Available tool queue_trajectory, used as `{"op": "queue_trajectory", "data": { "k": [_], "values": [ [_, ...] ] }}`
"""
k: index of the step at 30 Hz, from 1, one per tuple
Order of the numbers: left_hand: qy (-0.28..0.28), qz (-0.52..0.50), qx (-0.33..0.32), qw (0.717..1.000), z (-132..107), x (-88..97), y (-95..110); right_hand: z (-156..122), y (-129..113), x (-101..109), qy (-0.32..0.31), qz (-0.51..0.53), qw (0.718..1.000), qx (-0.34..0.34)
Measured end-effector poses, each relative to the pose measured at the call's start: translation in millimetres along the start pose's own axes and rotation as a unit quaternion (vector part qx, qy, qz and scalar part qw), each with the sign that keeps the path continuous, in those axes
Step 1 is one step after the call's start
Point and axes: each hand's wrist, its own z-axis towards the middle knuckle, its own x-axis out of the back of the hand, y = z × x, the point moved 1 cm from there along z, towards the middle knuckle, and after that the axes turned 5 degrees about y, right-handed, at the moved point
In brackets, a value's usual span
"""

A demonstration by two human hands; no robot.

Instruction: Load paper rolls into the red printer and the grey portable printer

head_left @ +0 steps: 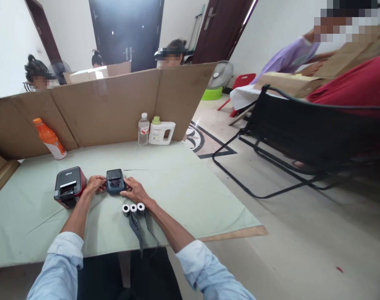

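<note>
A small dark blue-grey label printer (115, 181) sits on the pale green tablecloth (183, 187). My left hand (95, 184) grips its left side with curled fingers. My right hand (134, 190) holds its right side, fingers wrapped against the case. Just in front of my right wrist lie three small white paper rolls (133, 208) in a row. A larger red and black printer (69, 186) stands to the left of my left hand, apart from it.
An orange bottle (49, 138) leans on the cardboard screen (114, 104) at back left. A water bottle (143, 129) and white jug (161, 132) stand at the back. A black folding chair (302, 137) stands right. Several people sit beyond the screen.
</note>
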Motion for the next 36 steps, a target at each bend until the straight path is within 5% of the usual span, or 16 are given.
{"op": "queue_trajectory", "data": {
  "k": [7,13,22,30,36],
  "values": [
    [0.012,-0.014,-0.010,1.000,7,-1.9,-5,-1,0,1,0.001,-0.001,1.000,0.002],
    [0.038,-0.047,-0.092,0.994,-3,-5.3,-12,-1,-1,2,0.002,0.013,1.000,-0.001],
    [-0.052,-0.095,-0.255,0.961,2,4.1,-7,-1,0,2,0.001,0.008,1.000,-0.012],
    [0.059,-0.048,-0.212,0.974,16,-12.3,6,2,-12,7,-0.004,-0.021,1.000,-0.009],
    [0.074,-0.009,-0.246,0.966,10,-4.2,14,19,-22,15,-0.013,-0.077,0.996,0.045]
  ]
}}
